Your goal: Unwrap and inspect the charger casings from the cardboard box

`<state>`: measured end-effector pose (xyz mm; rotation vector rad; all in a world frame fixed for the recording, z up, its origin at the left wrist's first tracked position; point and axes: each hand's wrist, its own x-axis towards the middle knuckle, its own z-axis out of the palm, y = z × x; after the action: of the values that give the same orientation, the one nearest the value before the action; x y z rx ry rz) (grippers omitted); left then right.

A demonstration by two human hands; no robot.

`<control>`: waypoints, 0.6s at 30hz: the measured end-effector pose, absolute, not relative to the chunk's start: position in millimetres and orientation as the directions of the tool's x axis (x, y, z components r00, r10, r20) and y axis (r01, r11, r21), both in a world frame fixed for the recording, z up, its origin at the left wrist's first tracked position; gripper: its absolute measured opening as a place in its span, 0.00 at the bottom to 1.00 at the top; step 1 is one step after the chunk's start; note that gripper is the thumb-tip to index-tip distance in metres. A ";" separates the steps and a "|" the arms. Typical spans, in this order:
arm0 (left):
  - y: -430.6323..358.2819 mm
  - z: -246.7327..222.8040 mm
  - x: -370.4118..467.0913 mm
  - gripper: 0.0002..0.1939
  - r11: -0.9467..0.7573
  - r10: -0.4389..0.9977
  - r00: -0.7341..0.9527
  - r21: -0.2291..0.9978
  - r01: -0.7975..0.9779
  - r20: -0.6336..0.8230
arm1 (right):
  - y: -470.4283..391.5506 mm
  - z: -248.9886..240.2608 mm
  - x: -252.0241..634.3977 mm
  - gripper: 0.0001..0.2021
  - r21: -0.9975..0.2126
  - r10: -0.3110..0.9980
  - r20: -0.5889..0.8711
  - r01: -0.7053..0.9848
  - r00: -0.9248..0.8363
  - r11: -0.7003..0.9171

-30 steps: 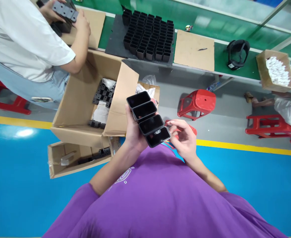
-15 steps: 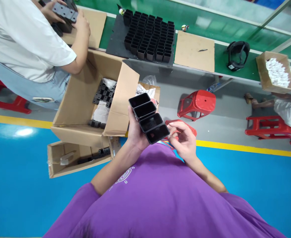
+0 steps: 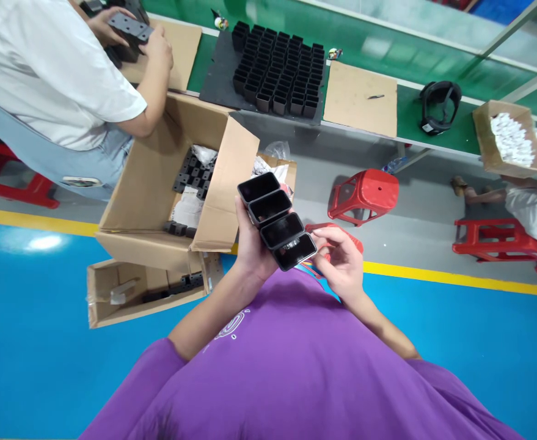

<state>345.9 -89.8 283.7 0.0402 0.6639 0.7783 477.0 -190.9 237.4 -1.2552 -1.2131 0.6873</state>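
Note:
A black part with a row of several open rectangular compartments (image 3: 276,221) is held in front of my chest, its openings facing up toward the camera. My left hand (image 3: 254,250) grips it from below and along its left side, with the palm partly hidden under it. At its lower right end is my right hand (image 3: 339,260), thumb and fingers curled close to the corner of the last compartment. Whether those fingertips pinch the rim or something small is too unclear to tell. Light glints inside the last compartment.
A large open carton (image 3: 144,183) with black parts stands at left, a smaller carton (image 3: 107,311) below it. Rows of black tubes (image 3: 277,70) cover a mat on the green bench. Red stools (image 3: 378,189) stand beyond my hands. A person (image 3: 62,79) in white works at upper left.
The black part has tilted slightly, and light now reflects in its last compartment. Both hands stay almost in place. The bench and cartons have shifted slightly in view.

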 end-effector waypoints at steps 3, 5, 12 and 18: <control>-91.9 285.9 345.0 0.40 0.706 0.681 0.511 0.287 -0.647 -0.524 | -192.0 237.0 476.7 0.18 -0.949 0.915 0.296 0.191 0.274 0.250; -93.0 286.4 344.2 0.41 0.697 0.690 0.505 0.287 -0.657 -0.519 | -192.4 237.0 476.4 0.19 -0.951 0.916 0.295 0.179 0.272 0.253; -96.7 288.5 340.2 0.41 0.688 0.708 0.499 0.330 -0.646 -0.499 | -192.5 238.5 475.4 0.18 -0.949 0.914 0.297 0.189 0.276 0.251; -98.8 289.3 339.7 0.40 0.656 0.743 0.493 0.351 -0.668 -0.453 | -193.9 238.0 475.2 0.22 -0.946 0.915 0.313 0.170 0.255 0.276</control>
<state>339.7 -98.8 289.3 0.1351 0.6155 0.8590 475.2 -193.9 238.0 -1.1951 -1.2187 0.7173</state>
